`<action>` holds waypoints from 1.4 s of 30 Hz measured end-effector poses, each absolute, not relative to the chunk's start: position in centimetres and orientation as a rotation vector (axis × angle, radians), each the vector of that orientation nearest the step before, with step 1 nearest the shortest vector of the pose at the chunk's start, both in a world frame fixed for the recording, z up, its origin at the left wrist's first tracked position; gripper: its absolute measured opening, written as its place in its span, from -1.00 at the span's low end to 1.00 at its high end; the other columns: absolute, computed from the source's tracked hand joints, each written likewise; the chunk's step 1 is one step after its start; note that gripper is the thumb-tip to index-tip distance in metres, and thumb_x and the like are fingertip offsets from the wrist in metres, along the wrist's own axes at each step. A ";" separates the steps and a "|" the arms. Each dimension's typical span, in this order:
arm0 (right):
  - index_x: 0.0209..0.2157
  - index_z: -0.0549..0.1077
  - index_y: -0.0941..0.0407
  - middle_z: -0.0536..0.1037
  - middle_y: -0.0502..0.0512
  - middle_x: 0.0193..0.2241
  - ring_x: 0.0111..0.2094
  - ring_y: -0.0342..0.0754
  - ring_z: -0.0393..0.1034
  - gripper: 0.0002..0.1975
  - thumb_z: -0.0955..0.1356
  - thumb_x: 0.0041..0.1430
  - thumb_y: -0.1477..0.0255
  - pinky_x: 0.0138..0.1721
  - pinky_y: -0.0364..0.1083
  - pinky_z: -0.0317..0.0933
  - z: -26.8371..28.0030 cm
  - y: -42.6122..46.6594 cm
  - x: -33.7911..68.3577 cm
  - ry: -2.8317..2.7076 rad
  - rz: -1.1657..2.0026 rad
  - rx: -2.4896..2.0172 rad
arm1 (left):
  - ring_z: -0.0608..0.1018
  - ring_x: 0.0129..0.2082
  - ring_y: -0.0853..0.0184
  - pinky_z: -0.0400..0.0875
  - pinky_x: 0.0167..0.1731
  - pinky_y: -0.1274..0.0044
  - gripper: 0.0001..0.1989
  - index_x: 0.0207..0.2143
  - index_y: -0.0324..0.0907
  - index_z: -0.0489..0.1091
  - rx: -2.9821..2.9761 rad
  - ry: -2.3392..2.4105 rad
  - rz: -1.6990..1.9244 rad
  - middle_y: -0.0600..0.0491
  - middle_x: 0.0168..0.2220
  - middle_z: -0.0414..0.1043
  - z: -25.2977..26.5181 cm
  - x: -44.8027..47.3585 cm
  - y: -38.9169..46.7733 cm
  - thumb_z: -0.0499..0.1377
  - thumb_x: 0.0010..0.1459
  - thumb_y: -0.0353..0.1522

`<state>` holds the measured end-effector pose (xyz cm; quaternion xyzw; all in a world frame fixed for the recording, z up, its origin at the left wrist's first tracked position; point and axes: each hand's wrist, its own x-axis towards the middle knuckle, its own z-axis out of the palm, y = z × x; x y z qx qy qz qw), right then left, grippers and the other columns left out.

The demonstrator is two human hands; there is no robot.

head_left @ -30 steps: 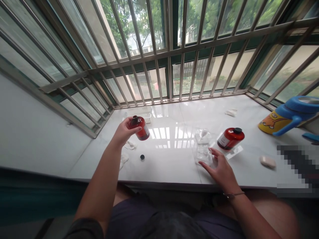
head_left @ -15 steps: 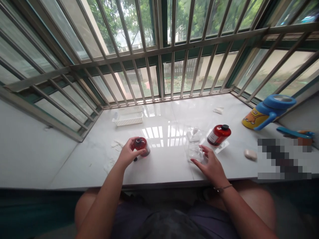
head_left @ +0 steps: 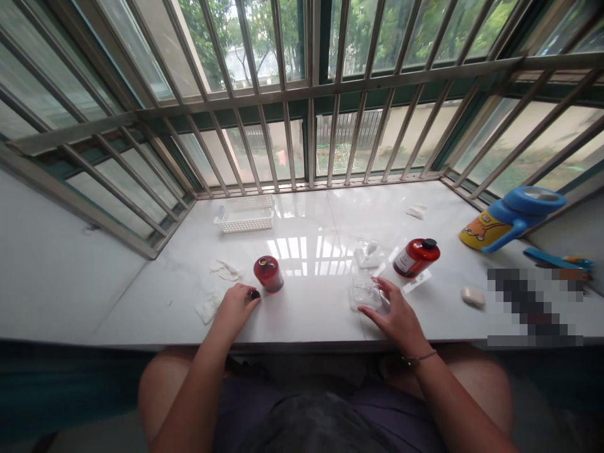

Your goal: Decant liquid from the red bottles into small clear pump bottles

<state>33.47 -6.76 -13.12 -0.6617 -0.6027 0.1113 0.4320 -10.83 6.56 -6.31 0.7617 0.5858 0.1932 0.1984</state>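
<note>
My left hand [head_left: 237, 308] pinches a small black bottle cap [head_left: 255, 294] low over the table, fingers closed on it. Just to the right of that cap stands an uncapped red bottle [head_left: 268, 275], upright, its open neck showing. My right hand [head_left: 394, 309] has thumb and fingers at two edges of a clear plastic box [head_left: 364, 294] on the table. A clear plastic piece [head_left: 370, 254] lies behind this box. Farther right, a second red bottle [head_left: 416, 258] with a white label wears its black cap.
Crumpled white tissues [head_left: 225, 270] lie left of the open bottle. A white plastic basket [head_left: 245, 217] sits near the barred window. On the right are a blue and yellow flask [head_left: 507, 217], a pale soap-like oval [head_left: 472, 297] and a blurred-out patch by the table edge.
My left hand has let go of the open red bottle and moved down and left onto the black cap beside it. The right hand stays at the clear box.
</note>
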 end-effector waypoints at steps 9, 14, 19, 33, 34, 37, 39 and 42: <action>0.32 0.34 -0.02 0.58 0.26 0.04 0.10 0.23 0.52 -0.43 0.48 0.34 0.39 0.09 0.29 0.49 -7.8 -10.5 28.2 -1.633 -0.156 -1.380 | 0.52 -0.34 0.21 0.38 -0.30 0.45 -0.51 -0.07 -0.13 0.65 1.395 1.338 0.694 -0.02 -0.27 0.61 -5.4 -4.5 0.9 0.34 0.14 0.02; 0.35 0.35 0.02 0.63 0.23 0.00 0.00 0.14 0.56 -0.40 0.48 0.33 0.49 -0.02 0.15 0.54 -5.5 -11.3 22.9 -1.852 0.011 -1.159 | 0.33 -0.47 0.46 0.20 -0.40 0.60 -0.52 -0.13 -0.27 0.63 0.939 0.858 0.587 0.04 -0.38 0.48 -4.3 1.8 -4.3 0.44 0.15 -0.03; 0.23 0.47 0.01 0.64 0.18 -0.07 -0.05 0.07 0.58 -0.53 0.43 0.35 0.61 -0.06 0.08 0.56 -4.7 -11.0 21.4 -1.740 0.127 -1.130 | 0.34 -0.47 0.48 0.23 -0.39 0.61 -0.55 -0.23 -0.30 0.60 0.688 0.687 0.596 0.07 -0.43 0.40 -3.3 4.0 -5.8 0.46 0.15 -0.06; 0.16 0.51 -0.03 0.65 0.12 -0.08 -0.06 0.06 0.58 -0.61 0.42 0.34 0.53 0.02 0.10 0.52 -1.1 -3.5 19.3 -1.649 0.246 -1.088 | 0.62 -0.21 0.20 0.53 -0.10 0.37 -0.48 0.02 -0.11 0.50 1.557 1.680 1.240 0.04 -0.23 0.56 -2.7 -6.0 2.8 0.43 0.12 -0.03; 0.15 0.52 -0.03 0.65 0.12 -0.08 -0.08 0.06 0.57 -0.62 0.41 0.35 0.51 0.02 0.10 0.52 -1.0 -2.4 18.8 -1.661 0.258 -1.083 | 0.63 -0.10 0.15 0.54 -0.04 0.33 -0.37 0.11 -0.09 0.46 1.607 1.685 1.232 -0.01 -0.09 0.57 -2.7 -6.5 3.7 0.47 0.06 -0.05; 0.13 0.53 -0.02 0.66 0.14 -0.08 -0.07 0.08 0.57 -0.68 0.41 0.38 0.45 0.01 0.12 0.50 -0.5 0.9 16.9 -1.709 0.262 -1.071 | 0.48 0.28 -0.06 0.46 0.21 0.16 -0.02 0.31 -0.06 0.30 1.704 1.616 1.161 -0.18 0.31 0.36 -3.2 -6.7 6.2 0.58 -0.13 -0.11; 0.11 0.54 0.00 0.66 0.15 -0.08 -0.07 0.08 0.56 -0.71 0.40 0.40 0.44 0.00 0.11 0.50 -0.3 2.9 15.5 -1.742 0.260 -1.064 | 0.39 0.38 -0.10 0.38 0.31 0.13 0.06 0.36 -0.06 0.25 1.677 1.525 1.116 -0.22 0.40 0.27 -3.6 -5.9 7.5 0.60 -0.16 -0.16; 0.09 0.55 0.03 0.64 0.17 -0.08 -0.08 0.09 0.54 -0.73 0.38 0.40 0.48 -0.02 0.10 0.49 -0.3 5.2 13.9 -1.795 0.248 -1.062 | 0.56 0.23 -0.02 0.55 0.15 0.23 -0.09 0.32 -0.06 0.29 1.552 1.387 1.086 -0.19 0.29 0.43 -3.9 -4.1 8.3 0.56 -0.06 -0.24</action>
